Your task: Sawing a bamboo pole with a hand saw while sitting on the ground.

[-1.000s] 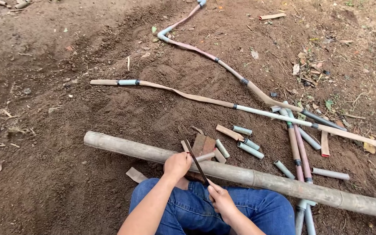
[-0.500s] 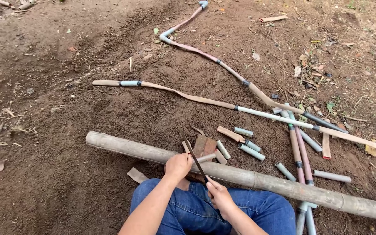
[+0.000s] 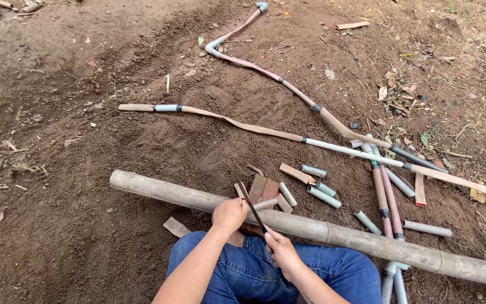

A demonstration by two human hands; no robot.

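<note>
While the left hand (image 3: 229, 214) presses down on the bamboo pole (image 3: 333, 232) that crosses the lower frame, the right hand (image 3: 281, 250) is closed around the handle of a long dark blade (image 3: 247, 196), whose tip points to the upper left, over the pole. About 7 short cut tubes (image 3: 323, 196) and a few flat split strips (image 3: 296, 173) already lie on the soil just above the pole at centre right, so some cutting looks done. Most of the pole looks whole, so much seems left. Long jointed pieces (image 3: 254, 128) stretch across the middle of the frame.
</note>
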